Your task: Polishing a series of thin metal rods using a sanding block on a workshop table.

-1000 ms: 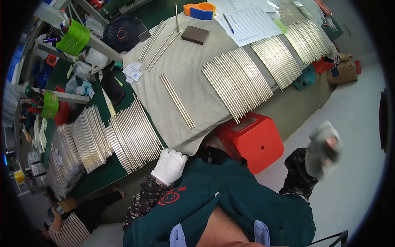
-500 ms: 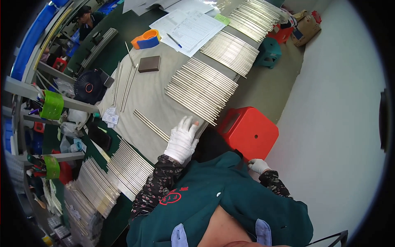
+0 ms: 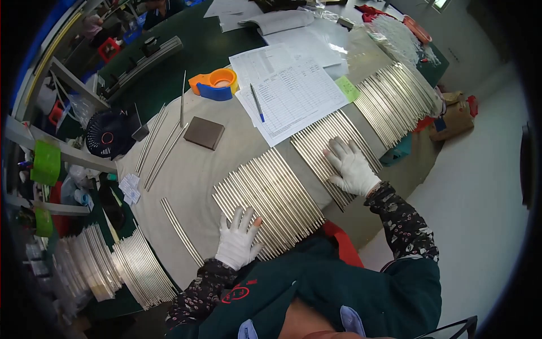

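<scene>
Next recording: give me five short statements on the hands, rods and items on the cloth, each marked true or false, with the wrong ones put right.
1. The left hand and the right hand both wear white gloves. True.
2. The left hand holds the pen. False: it is open at the edge of the nearest rod row; the pen lies on a printed sheet.
3. The right hand lies on the middle rod row. True.
4. The tape dispenser is plain green. False: it is orange and blue.
5. The brown block lies on the grey cloth. True.
</scene>
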`<state>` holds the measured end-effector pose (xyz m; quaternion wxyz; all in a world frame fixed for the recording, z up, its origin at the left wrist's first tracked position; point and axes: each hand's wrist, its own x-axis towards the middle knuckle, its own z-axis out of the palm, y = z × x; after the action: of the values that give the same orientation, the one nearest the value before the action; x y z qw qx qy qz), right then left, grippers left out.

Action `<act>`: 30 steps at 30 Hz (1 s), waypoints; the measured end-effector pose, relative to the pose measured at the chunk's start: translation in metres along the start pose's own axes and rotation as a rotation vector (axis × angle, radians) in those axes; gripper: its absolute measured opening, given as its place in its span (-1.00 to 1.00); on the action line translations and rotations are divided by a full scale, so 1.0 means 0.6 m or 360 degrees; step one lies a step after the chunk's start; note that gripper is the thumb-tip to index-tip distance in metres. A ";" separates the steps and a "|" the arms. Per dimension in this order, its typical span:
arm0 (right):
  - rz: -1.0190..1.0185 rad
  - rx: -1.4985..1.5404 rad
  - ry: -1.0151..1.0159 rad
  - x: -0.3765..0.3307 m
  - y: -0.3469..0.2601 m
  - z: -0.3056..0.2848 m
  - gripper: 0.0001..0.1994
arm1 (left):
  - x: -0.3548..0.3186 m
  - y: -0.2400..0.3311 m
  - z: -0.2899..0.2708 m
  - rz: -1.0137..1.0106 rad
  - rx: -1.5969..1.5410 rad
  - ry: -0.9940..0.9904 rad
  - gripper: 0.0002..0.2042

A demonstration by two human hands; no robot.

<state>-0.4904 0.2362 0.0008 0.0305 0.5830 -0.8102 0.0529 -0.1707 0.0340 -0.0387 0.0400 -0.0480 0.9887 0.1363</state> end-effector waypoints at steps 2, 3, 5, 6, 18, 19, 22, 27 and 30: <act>-0.0341 0.0016 -0.0391 0.014 0.046 0.024 -0.29 | -0.008 -0.001 0.000 0.0021 -0.0044 0.0012 -0.30; -0.0426 0.0032 -0.0403 0.012 0.062 0.033 -0.27 | -0.008 0.003 0.002 -0.0039 -0.0032 0.0023 -0.30; -0.0504 0.0055 -0.0435 0.020 0.068 0.030 -0.24 | -0.007 0.006 -0.004 -0.0022 -0.0039 -0.0145 -0.31; -0.0500 0.0059 -0.0472 0.021 0.069 0.029 -0.22 | -0.006 0.007 -0.007 -0.0062 -0.0012 -0.0137 -0.31; -0.0575 0.0035 -0.0021 0.007 0.088 0.065 -0.34 | -0.004 0.016 0.016 -0.0024 0.0051 0.0404 -0.32; -0.0567 0.0002 0.0027 0.007 0.087 0.068 -0.35 | -0.003 0.013 0.018 -0.0038 0.0087 0.0510 -0.33; -0.0564 0.0024 0.0091 0.011 0.085 0.074 -0.36 | -0.012 0.004 0.028 -0.0232 0.0067 0.0627 -0.29; -0.0615 0.0078 0.0160 0.011 0.091 0.082 -0.41 | -0.020 -0.012 0.042 -0.0345 0.0062 0.0715 -0.26; -0.0514 0.0466 -0.0028 0.041 0.125 0.049 -0.48 | -0.017 -0.005 0.042 -0.0373 0.0030 0.0715 -0.26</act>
<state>-0.5686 0.2332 -0.0295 -0.0533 0.7039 -0.6901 0.1594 -0.1585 0.0386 -0.0627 -0.1649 -0.1911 0.9616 0.1074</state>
